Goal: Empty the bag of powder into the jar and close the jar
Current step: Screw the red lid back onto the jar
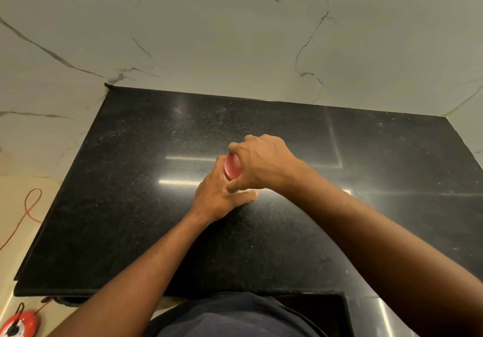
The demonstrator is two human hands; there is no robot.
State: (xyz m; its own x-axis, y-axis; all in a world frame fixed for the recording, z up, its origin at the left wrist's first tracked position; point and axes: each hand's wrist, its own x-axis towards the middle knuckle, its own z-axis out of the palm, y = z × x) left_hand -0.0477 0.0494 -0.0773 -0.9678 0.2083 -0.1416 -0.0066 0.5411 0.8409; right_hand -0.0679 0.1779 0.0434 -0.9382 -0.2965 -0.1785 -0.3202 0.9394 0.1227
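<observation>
A jar stands near the middle of the black counter (136, 206), almost wholly hidden by my hands. Only its red lid (232, 167) shows, seen from above. My left hand (219, 195) wraps around the jar's body from the near left side. My right hand (261, 164) comes over from the right, fingers curled around the red lid's rim. A pale sliver (248, 191) shows under my right hand; I cannot tell what it is. No bag of powder is in view.
The black speckled counter meets a white marble-look wall (235, 49) at the back and both sides. On the floor at the left lie an orange cable (28, 206) and a red device (21, 323). A dark lower surface (313, 308) sits at the near right.
</observation>
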